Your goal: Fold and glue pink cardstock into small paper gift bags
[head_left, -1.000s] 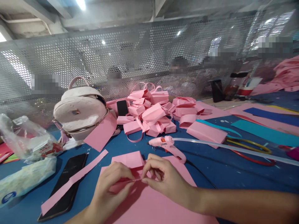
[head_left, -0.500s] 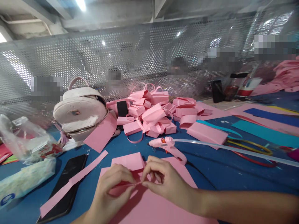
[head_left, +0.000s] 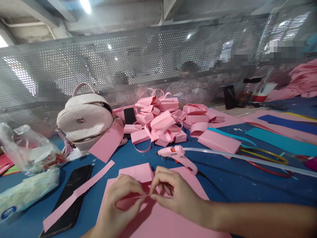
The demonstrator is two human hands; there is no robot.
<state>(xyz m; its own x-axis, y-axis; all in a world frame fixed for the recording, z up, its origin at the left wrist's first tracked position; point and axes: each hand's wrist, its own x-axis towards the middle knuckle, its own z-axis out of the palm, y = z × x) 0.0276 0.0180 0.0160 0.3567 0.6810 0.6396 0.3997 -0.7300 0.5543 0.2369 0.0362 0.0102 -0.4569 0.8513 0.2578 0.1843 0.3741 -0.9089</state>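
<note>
Slid L grip (head_left: 114, 198) nearer R grip (head_left: 182, 195); pinched folded pink ppr (head_left: 137, 172) w/ both. Kept glue gun (head_left: 178, 155) beyond R grip, phone (head_left: 74, 180) left of L grip.

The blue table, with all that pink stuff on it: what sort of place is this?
Probably a craft workroom: a glue gun and a heap of folded pink pieces are on the blue table, with coloured strips to the right.
</note>
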